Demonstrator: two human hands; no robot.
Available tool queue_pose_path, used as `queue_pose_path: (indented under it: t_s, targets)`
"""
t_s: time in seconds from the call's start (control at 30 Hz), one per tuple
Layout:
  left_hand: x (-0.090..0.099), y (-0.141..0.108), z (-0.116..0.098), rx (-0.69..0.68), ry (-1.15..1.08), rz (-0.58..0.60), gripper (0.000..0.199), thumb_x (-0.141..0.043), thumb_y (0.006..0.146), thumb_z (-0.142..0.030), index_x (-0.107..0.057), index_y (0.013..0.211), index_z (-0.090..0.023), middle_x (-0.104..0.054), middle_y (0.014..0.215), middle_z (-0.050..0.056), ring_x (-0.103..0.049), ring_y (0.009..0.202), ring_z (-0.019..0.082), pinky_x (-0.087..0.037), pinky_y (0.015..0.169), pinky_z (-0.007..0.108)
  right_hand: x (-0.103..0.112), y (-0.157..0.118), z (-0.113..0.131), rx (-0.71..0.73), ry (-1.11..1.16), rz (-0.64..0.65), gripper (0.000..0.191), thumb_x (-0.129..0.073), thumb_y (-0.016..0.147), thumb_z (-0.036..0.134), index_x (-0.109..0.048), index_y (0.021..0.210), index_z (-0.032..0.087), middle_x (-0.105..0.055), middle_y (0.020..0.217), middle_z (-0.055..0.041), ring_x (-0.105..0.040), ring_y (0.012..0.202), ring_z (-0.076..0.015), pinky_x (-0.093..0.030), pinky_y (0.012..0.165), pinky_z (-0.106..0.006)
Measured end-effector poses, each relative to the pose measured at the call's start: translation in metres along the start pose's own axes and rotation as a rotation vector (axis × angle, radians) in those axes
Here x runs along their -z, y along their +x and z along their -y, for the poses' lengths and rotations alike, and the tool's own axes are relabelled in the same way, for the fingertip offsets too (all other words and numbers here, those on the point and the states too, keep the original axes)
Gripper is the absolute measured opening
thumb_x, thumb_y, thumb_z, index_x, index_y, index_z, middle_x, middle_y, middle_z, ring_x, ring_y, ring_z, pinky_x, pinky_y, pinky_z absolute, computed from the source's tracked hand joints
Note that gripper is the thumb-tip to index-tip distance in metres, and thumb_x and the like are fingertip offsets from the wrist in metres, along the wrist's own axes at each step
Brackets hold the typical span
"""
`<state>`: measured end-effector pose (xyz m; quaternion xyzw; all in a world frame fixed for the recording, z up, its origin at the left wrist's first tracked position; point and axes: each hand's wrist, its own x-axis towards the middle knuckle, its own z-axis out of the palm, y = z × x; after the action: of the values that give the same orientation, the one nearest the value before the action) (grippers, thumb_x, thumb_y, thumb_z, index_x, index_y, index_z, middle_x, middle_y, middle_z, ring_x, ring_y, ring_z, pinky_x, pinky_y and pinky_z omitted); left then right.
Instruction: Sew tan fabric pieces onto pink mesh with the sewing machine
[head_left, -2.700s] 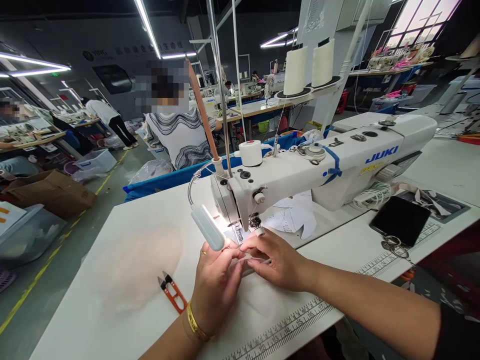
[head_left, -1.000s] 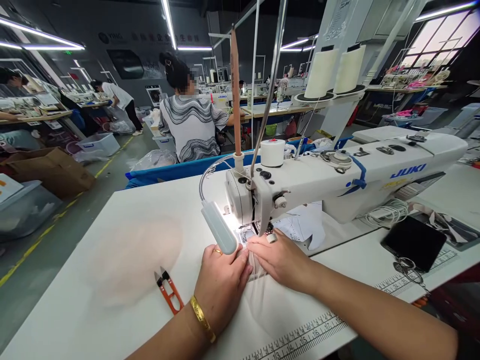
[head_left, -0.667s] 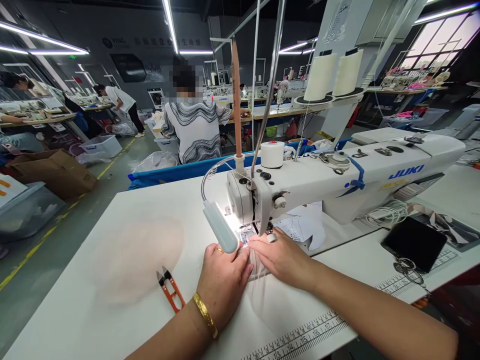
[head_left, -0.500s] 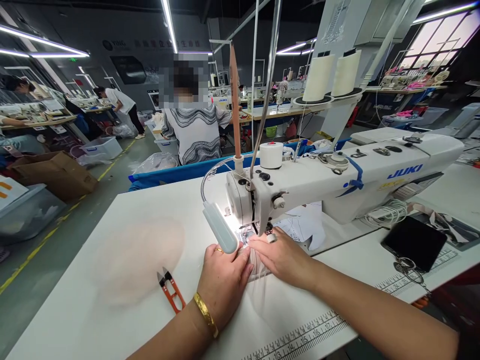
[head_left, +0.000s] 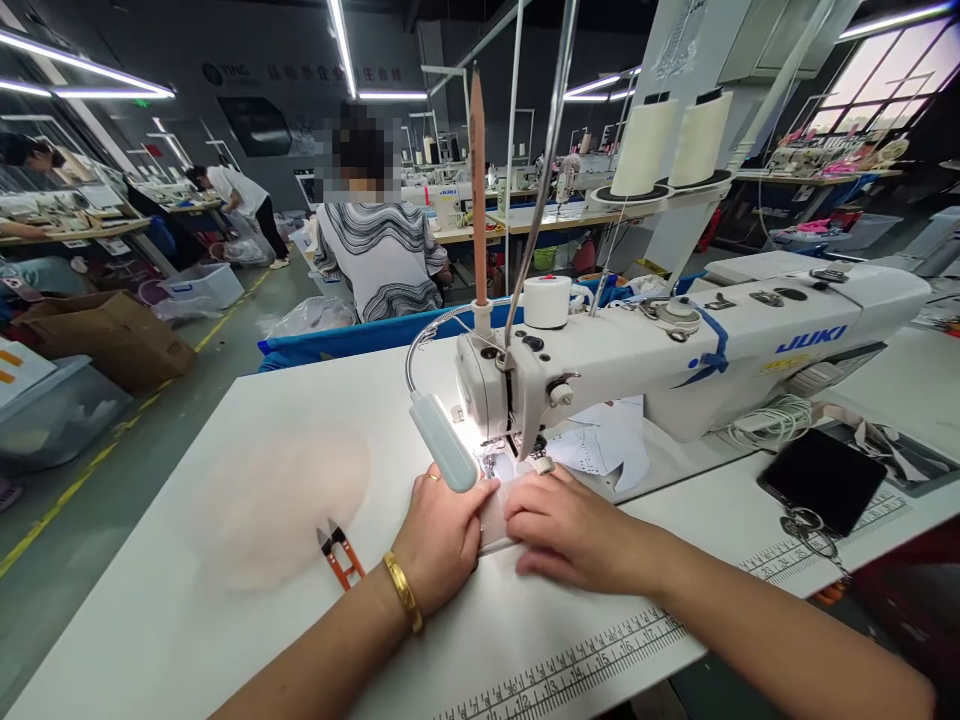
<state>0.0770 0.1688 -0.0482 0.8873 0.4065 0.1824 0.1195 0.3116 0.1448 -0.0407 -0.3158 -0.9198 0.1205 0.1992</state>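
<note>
A piece of sheer pale fabric (head_left: pixel 493 524) lies by the needle area of a white sewing machine (head_left: pixel 600 365), between my two hands. My left hand (head_left: pixel 441 540) has its fingers closed and pressed on the fabric's left side, partly behind the grey-green lamp (head_left: pixel 444 445). On the other side my right hand (head_left: pixel 574 530) curls its fingers on the fabric's edge, just below the presser foot; its thumb is slightly blurred. The exact finger contact is hard to see. Orange thread snips (head_left: pixel 341 553) lie left of my left wrist.
A blurred heap of sheer beige fabric (head_left: pixel 281 510) lies on the left of the white table (head_left: pixel 247 650). Paper patterns (head_left: pixel 604 445) rest behind my right hand. To the right are a black phone (head_left: pixel 821 482) and keys (head_left: pixel 814 530). A co-worker (head_left: pixel 379 250) sits ahead.
My right hand has moved slightly right and nearer to me, its fingers now more curled and apart from my left hand. My left hand has shifted slightly left. The camera view has shifted a little.
</note>
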Motion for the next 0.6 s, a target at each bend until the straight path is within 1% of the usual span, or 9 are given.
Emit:
queue_pose_path:
  t_s: [0.07,0.13,0.2,0.27,0.33,0.37,0.5,0.6]
  targets:
    - [0.002,0.002,0.000,0.016,-0.013,0.017,0.054,-0.050,0.076,-0.005,-0.069,0.124,-0.023,-0.070,0.116,0.009,-0.065,0.089,0.025,-0.052,0.073,0.037,0.000,0.000,-0.003,-0.091,0.067,-0.064,0.019,-0.050,0.106,0.028,-0.063,0.095,0.021,-0.069,0.096,-0.0050,-0.057,0.091,-0.0215,-0.042,0.088,-0.037]
    - [0.003,0.005,-0.001,0.022,-0.020,0.001,0.050,-0.053,0.073,-0.007,-0.070,0.117,-0.024,-0.069,0.110,0.007,-0.063,0.084,0.023,-0.051,0.071,0.036,0.001,0.002,-0.006,-0.226,0.188,-0.144,0.025,-0.043,0.108,0.029,-0.064,0.095,0.021,-0.067,0.090,-0.0046,-0.057,0.087,-0.0214,-0.045,0.082,-0.034]
    - [0.003,0.007,-0.003,0.027,-0.028,-0.040,0.036,-0.055,0.074,-0.010,-0.070,0.103,-0.024,-0.068,0.101,0.004,-0.060,0.082,0.022,-0.050,0.072,0.035,0.003,0.005,-0.008,-0.361,0.317,-0.197,0.030,-0.041,0.109,0.036,-0.063,0.095,0.021,-0.066,0.087,-0.0039,-0.058,0.084,-0.0212,-0.047,0.077,-0.032]
    - [0.002,0.010,-0.004,0.031,-0.045,-0.085,0.016,-0.058,0.078,-0.014,-0.067,0.089,-0.022,-0.065,0.092,0.003,-0.059,0.081,0.022,-0.050,0.073,0.035,0.005,0.008,-0.007,-0.451,0.417,-0.205,0.035,-0.040,0.109,0.043,-0.062,0.093,0.021,-0.065,0.084,-0.0027,-0.058,0.081,-0.0206,-0.047,0.074,-0.031]
    - [-0.001,0.012,-0.004,0.035,-0.067,-0.123,0.005,-0.060,0.084,-0.019,-0.064,0.084,-0.021,-0.063,0.089,0.004,-0.058,0.082,0.022,-0.049,0.073,0.035,0.007,0.009,-0.005,-0.486,0.491,-0.193,0.039,-0.040,0.109,0.048,-0.062,0.093,0.021,-0.065,0.082,-0.0021,-0.058,0.080,-0.0206,-0.047,0.074,-0.031]
    - [-0.003,0.013,-0.003,0.033,-0.070,-0.136,0.004,-0.060,0.086,-0.020,-0.064,0.083,-0.021,-0.063,0.089,0.004,-0.057,0.082,0.022,-0.049,0.073,0.034,0.007,0.010,-0.004,-0.490,0.519,-0.188,0.040,-0.040,0.109,0.050,-0.062,0.093,0.021,-0.065,0.082,-0.0021,-0.058,0.080,-0.0206,-0.047,0.074,-0.031]
    - [-0.009,0.014,-0.001,-0.011,-0.019,-0.168,0.017,-0.057,0.093,-0.020,-0.062,0.077,-0.020,-0.064,0.091,0.006,-0.055,0.083,0.022,-0.047,0.073,0.035,0.005,0.011,-0.001,-0.467,0.577,-0.182,0.041,-0.038,0.109,0.050,-0.060,0.089,0.021,-0.064,0.083,-0.0023,-0.058,0.080,-0.0202,-0.046,0.075,-0.031]
    - [-0.010,0.013,0.001,-0.077,0.031,-0.195,0.023,-0.049,0.096,-0.015,-0.064,0.078,-0.019,-0.065,0.096,0.008,-0.056,0.084,0.022,-0.047,0.073,0.036,0.004,0.011,-0.001,-0.471,0.528,-0.160,0.044,-0.036,0.109,0.049,-0.054,0.080,0.021,-0.060,0.077,-0.0006,-0.054,0.072,-0.0180,-0.043,0.069,-0.030]
